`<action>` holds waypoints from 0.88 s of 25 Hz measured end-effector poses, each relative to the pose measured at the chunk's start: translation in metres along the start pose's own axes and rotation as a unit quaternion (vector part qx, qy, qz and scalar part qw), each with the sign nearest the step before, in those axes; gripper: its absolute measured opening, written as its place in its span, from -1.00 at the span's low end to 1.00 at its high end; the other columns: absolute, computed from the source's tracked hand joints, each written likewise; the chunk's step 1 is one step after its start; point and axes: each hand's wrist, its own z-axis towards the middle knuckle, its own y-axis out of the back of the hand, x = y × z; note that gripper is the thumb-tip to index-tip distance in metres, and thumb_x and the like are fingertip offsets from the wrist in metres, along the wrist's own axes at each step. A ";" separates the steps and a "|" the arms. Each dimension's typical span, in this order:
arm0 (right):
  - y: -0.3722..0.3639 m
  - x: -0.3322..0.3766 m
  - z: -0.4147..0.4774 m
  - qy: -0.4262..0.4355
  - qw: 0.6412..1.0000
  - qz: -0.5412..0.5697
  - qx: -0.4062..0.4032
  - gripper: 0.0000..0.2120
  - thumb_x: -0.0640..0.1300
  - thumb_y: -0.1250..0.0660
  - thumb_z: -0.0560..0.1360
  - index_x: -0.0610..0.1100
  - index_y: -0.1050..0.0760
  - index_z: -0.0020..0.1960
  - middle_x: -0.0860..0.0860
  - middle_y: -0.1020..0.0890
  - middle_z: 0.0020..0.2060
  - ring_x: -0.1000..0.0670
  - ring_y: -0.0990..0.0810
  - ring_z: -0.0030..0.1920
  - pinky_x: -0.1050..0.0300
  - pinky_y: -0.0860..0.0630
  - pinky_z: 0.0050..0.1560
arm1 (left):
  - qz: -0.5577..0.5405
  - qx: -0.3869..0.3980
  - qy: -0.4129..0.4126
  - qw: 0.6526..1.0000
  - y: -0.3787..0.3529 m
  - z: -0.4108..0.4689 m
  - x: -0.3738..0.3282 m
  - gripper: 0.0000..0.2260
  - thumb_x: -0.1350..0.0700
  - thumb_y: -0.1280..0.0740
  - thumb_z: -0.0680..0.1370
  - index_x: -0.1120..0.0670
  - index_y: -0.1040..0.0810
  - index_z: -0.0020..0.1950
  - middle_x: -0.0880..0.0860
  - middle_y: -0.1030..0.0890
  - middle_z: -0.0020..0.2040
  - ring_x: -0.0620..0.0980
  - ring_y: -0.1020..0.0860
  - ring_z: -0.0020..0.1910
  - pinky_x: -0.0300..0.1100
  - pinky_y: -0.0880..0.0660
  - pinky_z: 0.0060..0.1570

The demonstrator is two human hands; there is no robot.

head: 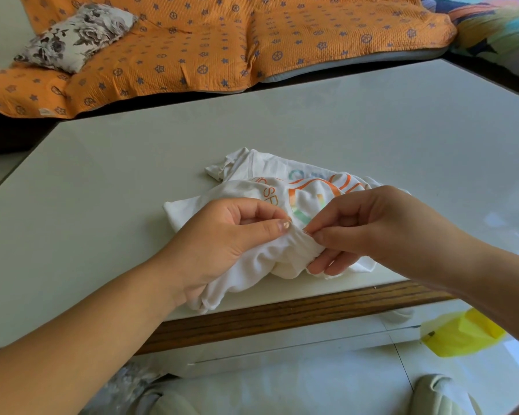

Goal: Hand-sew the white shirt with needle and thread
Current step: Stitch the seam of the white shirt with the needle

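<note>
Left hand pinching bunched fold of shirt, at table near edge. Right hand pinching same fold; needle not discernible. Risk of stitching through extra layers given gathered cloth; also pricking close-set fingertips.

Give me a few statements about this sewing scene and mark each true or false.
1. The left hand and right hand both pinch the shirt. True.
2. The shirt lies on the floor. False: it lies on the table, near its front edge.
3. The pillow lies on the orange blanket. True.
4. The shirt is plain white. False: it bears a mostly orange print.
</note>
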 end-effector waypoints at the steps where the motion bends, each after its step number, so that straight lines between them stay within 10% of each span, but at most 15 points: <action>1: 0.000 -0.001 0.000 -0.001 1.000 0.009 0.004 -0.89 -0.31 -0.33 0.51 -0.19 -0.63 -0.07 -0.15 -0.72 -0.28 -0.14 -0.72 -0.22 0.10 -0.66 -0.07 | -0.003 0.003 0.004 1.000 0.000 0.000 0.000 -0.87 0.06 -0.45 0.32 0.04 -0.69 -0.17 -0.02 -0.71 -0.17 -0.18 -0.65 -0.12 -0.40 -0.51 -0.08; 14: -0.008 -0.009 0.008 -0.015 0.994 0.111 -0.009 -0.83 -0.10 -0.44 0.27 -0.16 -0.68 -0.18 -0.17 -0.67 -0.29 -0.05 -0.67 -0.30 0.23 -0.58 -0.33 | -0.035 0.006 0.025 0.999 -0.004 0.000 0.002 -0.88 0.03 -0.47 0.31 -0.01 -0.72 -0.20 -0.01 -0.71 -0.15 -0.14 -0.66 -0.07 -0.33 -0.51 -0.03; 22: -0.011 -0.005 0.007 0.010 0.991 0.124 -0.038 -0.86 -0.35 -0.41 0.44 -0.19 -0.64 -0.03 -0.19 -0.71 -0.29 -0.07 -0.71 -0.29 0.27 -0.62 -0.26 | -0.042 -0.003 0.035 0.998 -0.008 0.001 0.005 -0.82 0.08 -0.46 0.30 0.08 -0.68 -0.14 0.00 -0.71 -0.18 -0.16 -0.67 -0.12 -0.41 -0.51 -0.10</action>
